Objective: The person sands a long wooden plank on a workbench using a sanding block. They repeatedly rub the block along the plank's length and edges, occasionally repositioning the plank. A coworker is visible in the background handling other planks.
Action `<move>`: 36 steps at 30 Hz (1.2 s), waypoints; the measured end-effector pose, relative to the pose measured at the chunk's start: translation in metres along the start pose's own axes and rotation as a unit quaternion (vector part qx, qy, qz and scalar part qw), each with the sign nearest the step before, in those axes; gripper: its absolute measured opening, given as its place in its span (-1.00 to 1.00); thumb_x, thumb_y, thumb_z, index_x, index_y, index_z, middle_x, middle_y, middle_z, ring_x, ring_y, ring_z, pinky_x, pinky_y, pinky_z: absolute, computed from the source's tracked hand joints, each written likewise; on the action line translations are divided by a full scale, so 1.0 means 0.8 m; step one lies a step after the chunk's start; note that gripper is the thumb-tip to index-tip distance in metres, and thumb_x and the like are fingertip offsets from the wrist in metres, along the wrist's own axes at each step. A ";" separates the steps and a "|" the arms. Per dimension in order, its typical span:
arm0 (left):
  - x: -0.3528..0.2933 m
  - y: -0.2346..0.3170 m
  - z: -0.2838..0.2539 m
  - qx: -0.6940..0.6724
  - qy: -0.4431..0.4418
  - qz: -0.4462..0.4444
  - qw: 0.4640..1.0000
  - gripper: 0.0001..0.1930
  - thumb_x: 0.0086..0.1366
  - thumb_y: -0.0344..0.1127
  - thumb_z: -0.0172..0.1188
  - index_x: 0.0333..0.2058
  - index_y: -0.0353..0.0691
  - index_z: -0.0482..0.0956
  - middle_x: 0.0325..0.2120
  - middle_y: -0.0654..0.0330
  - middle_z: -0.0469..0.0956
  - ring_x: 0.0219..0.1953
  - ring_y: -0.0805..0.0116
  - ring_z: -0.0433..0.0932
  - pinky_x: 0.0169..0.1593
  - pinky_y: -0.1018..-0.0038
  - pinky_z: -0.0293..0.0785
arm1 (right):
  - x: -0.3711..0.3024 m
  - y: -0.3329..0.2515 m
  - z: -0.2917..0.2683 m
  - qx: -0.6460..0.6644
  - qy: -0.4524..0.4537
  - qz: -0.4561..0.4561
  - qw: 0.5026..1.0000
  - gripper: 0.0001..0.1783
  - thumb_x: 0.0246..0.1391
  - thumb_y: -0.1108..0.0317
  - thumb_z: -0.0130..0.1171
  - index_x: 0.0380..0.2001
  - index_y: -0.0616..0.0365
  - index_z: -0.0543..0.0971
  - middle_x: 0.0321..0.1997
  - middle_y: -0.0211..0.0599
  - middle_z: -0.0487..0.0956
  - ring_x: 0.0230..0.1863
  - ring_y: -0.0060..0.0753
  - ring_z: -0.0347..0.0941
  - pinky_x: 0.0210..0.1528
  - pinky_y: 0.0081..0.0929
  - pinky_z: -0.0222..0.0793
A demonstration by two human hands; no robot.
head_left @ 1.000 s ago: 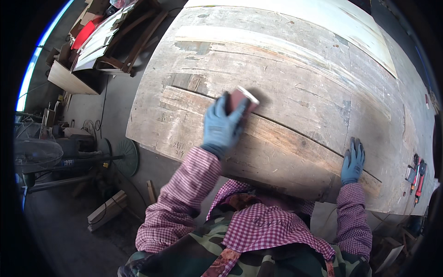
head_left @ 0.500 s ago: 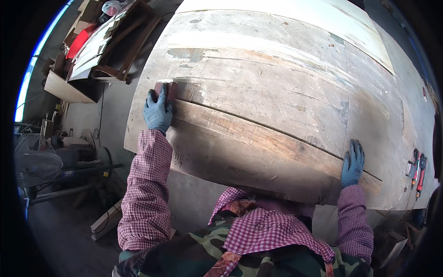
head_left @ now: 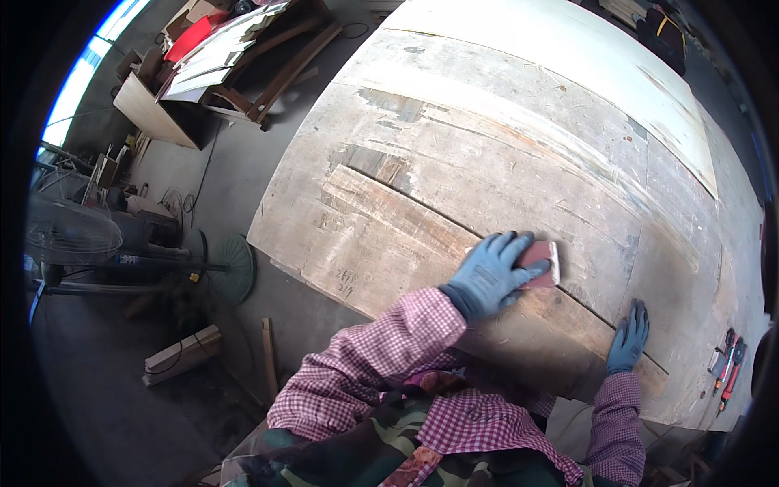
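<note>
Head view: the left hand (head_left: 489,276) is reached across the body, its forearm slanted up from the lower left and its fingers pointed to the upper right. A block (head_left: 543,263) is gripped in it, between the thumb and the bent fingers. The block is held over the far long edge of the board (head_left: 410,216), right of the board's middle; how firmly it is pressed down cannot be told. The right hand (head_left: 628,337) is laid palm down near the board's right end, opened out, with nothing gripped and the fingers pointed away from the body.

Both hands are covered by blue-grey gloves, and both arms by checked cloth sleeves (head_left: 369,345). The block is boxy and dull red, with a pale, worn end face. The board is long, straight and brown, streaked with wood grain, and its far edge is marked by a dark line. It is set slantwise on the table (head_left: 487,174), whose wooden top is scuffed, stained and patched. Slim red-and-black tools (head_left: 729,372) are placed to the right of the right hand.
</note>
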State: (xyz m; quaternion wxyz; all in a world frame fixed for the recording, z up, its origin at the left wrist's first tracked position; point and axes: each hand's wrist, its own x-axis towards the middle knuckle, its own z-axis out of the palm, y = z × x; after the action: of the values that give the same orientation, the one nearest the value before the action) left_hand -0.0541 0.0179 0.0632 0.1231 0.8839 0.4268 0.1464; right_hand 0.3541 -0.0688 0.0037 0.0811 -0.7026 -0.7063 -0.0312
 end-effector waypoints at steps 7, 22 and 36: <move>-0.140 -0.319 -0.124 0.242 0.063 -0.485 0.838 -0.27 0.23 -0.09 0.18 0.37 0.24 0.15 0.31 -0.19 0.16 0.21 -0.23 0.33 0.23 0.06 0.31 | 0.010 -0.028 -0.019 0.046 -0.008 0.028 0.999 -0.36 0.21 0.33 -0.03 0.37 0.05 0.24 0.45 -0.08 0.19 0.44 0.07 0.06 0.49 -0.03 -0.14; 0.028 0.089 0.050 0.040 -0.011 0.043 0.998 -0.42 0.35 -0.11 0.01 0.34 0.27 0.20 0.32 -0.19 0.10 0.26 -0.22 0.22 0.31 -0.08 0.12 | 0.004 -0.052 -0.058 0.084 -0.062 -0.127 0.986 -0.15 -0.02 0.01 0.25 0.33 0.11 0.29 0.40 -0.03 0.25 0.41 0.14 0.08 0.44 0.07 -0.09; -0.115 -0.229 -0.129 0.241 0.131 -0.347 0.897 -0.34 0.18 -0.09 0.23 0.29 0.23 0.32 0.25 -0.19 0.26 0.14 -0.22 0.38 0.15 0.04 0.36 | 0.007 -0.074 -0.068 0.092 -0.031 -0.077 0.992 -0.26 -0.39 0.00 0.52 -0.04 -0.01 0.54 -0.14 -0.34 0.46 -0.04 -0.19 0.34 0.06 -0.15 0.27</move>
State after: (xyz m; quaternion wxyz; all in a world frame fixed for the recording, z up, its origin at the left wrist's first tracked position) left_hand -0.2777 0.0654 0.0824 -0.1075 0.6553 0.7408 0.1019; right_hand 0.2992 -0.0725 0.0623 0.1203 -0.6363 -0.7604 0.0497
